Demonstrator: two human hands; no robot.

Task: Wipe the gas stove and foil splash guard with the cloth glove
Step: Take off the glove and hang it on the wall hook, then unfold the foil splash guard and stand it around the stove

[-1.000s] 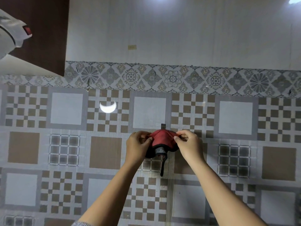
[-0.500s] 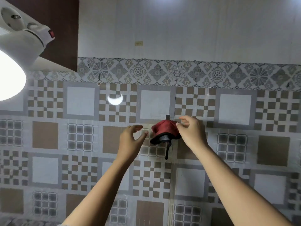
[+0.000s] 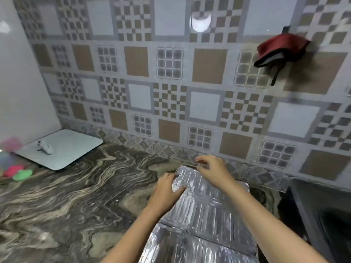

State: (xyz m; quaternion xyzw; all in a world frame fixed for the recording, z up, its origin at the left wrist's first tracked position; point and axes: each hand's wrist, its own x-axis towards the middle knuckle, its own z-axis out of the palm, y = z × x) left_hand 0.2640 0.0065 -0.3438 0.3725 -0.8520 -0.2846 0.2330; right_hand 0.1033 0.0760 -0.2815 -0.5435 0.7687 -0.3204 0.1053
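We see the foil splash guard [image 3: 201, 217] lying flat on the counter [image 3: 76, 196], its long axis running from us toward the tiled wall [image 3: 171, 92]. Our left hand [image 3: 167, 188] rests at its far left corner, fingers fairly straight and thumb on the foil. Our right hand [image 3: 210, 168] hovers over the far edge, fingers loosely bent and blurred, so we cannot tell if it touches the foil. The red cloth glove [image 3: 281, 48] hangs on the wall.
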